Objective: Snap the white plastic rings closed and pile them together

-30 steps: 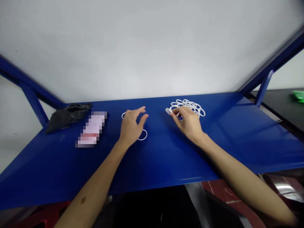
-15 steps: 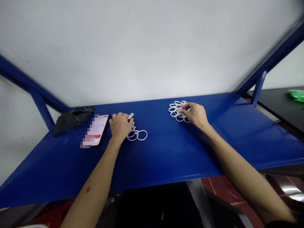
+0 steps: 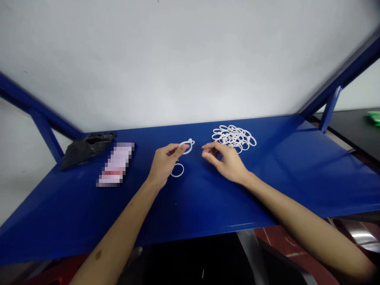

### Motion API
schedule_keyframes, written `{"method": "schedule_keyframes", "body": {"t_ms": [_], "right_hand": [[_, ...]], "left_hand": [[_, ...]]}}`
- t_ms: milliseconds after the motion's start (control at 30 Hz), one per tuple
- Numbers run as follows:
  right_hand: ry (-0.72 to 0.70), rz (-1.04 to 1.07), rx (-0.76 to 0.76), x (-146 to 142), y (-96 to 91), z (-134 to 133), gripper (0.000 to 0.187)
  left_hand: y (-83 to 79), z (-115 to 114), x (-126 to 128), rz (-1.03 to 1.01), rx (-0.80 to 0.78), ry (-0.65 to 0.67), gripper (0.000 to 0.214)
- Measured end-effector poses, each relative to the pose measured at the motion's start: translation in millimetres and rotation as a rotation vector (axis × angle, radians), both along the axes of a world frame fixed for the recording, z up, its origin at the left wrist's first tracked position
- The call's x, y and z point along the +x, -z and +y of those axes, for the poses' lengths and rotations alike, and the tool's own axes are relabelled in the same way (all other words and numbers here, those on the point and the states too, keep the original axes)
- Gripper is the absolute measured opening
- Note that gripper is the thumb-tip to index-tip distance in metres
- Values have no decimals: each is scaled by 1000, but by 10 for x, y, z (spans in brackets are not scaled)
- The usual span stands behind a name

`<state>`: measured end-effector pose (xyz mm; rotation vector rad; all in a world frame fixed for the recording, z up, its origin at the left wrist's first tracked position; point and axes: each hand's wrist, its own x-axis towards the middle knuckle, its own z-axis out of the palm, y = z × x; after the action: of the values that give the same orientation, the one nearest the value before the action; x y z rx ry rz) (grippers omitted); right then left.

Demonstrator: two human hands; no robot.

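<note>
My left hand (image 3: 165,161) pinches a white ring (image 3: 187,146) between thumb and forefinger, just above the blue shelf (image 3: 208,190). Another white ring (image 3: 177,170) lies flat on the shelf beside that hand. My right hand (image 3: 225,159) hovers a little to the right, fingers curled toward the held ring, with nothing visible in them. A pile of several white rings (image 3: 234,137) lies behind the right hand near the wall.
A phone with a lit screen (image 3: 116,163) lies at the left of the shelf, with a crumpled black bag (image 3: 84,148) behind it. Blue frame struts (image 3: 329,103) rise at both ends. A dark table with a green item (image 3: 374,117) stands at far right.
My left hand has moved right from beside the phone, lifting a ring. My right hand has left the pile and come toward the left hand.
</note>
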<state>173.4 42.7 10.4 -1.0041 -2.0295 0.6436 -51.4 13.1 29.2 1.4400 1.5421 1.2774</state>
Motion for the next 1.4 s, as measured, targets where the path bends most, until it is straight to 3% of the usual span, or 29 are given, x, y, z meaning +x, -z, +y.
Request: {"method": "schedule_keyframes", "body": {"t_ms": [100,267,367,467,667,867,1000,1233,1300,1400], "right_hand": [[-83,144,-119,-168,14,-175,21],[-6,273,-205,-238,36,-204,18],[-20,308,-243,-226,61,-171,21],[-27,266,-206,-205,49,-165,19],[-39,97,25,-163,-23,-182,13],[-110,-33,175,-108,30,-179,17],[-129,-159,262,-93,68,-211,24],[-72,-194,343,-99,-57,-190,27],[43,-192,345,-23,-136,-68,25],[291,-238,303,188,-232,236,24]], "left_hand": [[79,-33,108,-179,-75,92,39],[199,-52,176,-356,-118,262,44],[215,-69,199,-385,-125,354,44],[218,-79,207,-334,-124,332,42],[194,-81,173,-121,26,217,31],[220,-125,175,340,296,155,19],[266,-171,202,627,489,172,23],[246,-156,204,750,441,271,24],[258,-71,104,796,397,260,29],[260,81,-151,858,287,90,32]]}}
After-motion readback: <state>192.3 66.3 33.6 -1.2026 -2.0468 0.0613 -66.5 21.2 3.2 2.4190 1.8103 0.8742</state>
